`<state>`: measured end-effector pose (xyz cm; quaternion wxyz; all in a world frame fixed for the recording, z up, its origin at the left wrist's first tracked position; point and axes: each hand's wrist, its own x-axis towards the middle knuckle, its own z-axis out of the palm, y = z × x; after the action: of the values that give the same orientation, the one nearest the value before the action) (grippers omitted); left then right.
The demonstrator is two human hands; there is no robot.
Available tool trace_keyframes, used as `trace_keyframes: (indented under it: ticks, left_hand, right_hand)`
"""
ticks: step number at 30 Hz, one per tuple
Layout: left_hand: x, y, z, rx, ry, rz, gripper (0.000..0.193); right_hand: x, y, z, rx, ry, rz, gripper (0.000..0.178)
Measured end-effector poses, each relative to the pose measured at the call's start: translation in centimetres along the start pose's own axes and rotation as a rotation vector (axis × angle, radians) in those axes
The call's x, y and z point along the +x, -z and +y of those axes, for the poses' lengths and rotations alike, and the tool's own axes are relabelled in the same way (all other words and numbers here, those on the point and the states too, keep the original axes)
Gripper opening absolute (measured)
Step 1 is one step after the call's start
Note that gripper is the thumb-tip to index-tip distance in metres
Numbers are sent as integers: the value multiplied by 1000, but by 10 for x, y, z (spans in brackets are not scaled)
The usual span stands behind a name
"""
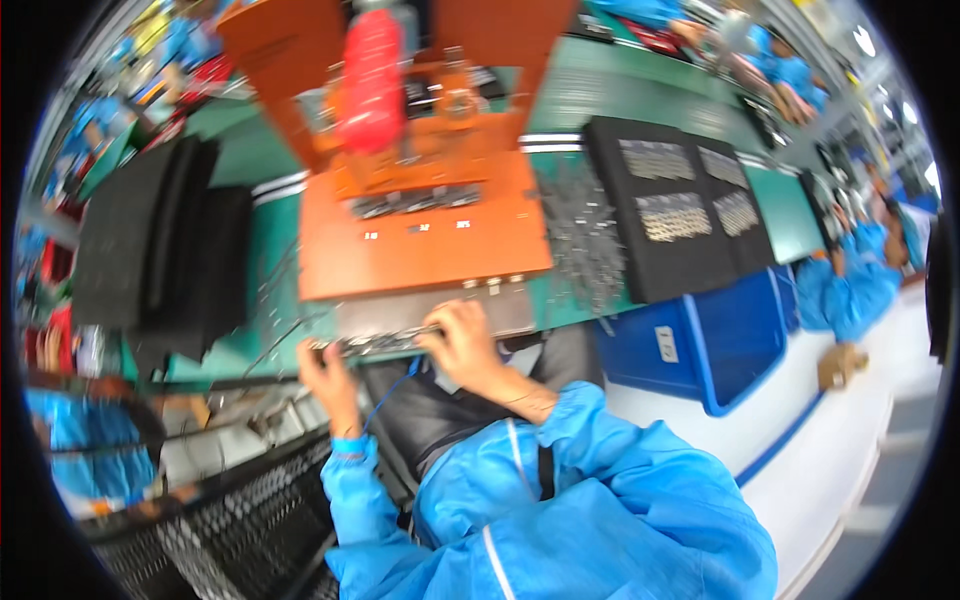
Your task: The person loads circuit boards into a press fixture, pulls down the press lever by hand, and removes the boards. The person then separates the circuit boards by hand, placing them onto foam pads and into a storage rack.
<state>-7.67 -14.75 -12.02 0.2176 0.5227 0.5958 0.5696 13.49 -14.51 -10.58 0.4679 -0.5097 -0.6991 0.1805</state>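
My left hand (328, 385) pinches one end of a narrow strip of small, dark and silvery metal parts (380, 344). My right hand (463, 345) grips its other end, so the strip lies level between them at the table's front edge. Just beyond it stands an orange press fixture (425, 262) with a red handle (372, 85). A similar row of dark metal pieces (418, 202) sits in the fixture. Blur hides the exact kind of the parts.
To the right of the fixture lies a heap of thin grey-black pieces (585, 235). Black foam trays (665, 272) beyond it carry rows of metal parts. Black foam sheets (150, 235) are stacked at left. A blue bin (650, 345) stands at right. Other people (850, 285) sit nearby.
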Motion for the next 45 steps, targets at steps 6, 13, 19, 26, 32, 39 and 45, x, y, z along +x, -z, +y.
trace_keyframes:
  ticks: [6,13,19,26,32,39,45]
  left_hand:
    - [15,0,18,-25,55,-124,19]
    - [20,-8,17,-31,62,-158,19]
    - [4,-5,22,13,45,-50,23]
    - [8,12,21,27,-6,-116,18]
    - [28,25,74,-151,155,-180,18]
    - [28,31,90,-476,415,-376,23]
    - [33,27,61,-213,187,-297,20]
  right_hand:
    - [11,12,-16,44,-91,-24,19]
    - [11,11,-1,21,-76,-13,24]
    - [6,11,-2,70,46,-12,19]
    - [8,11,-3,135,101,-42,13]
    - [37,37,-48,661,-449,-152,17]
    - [44,51,-47,939,-625,-221,29]
    - [35,38,-21,527,-367,-261,16]
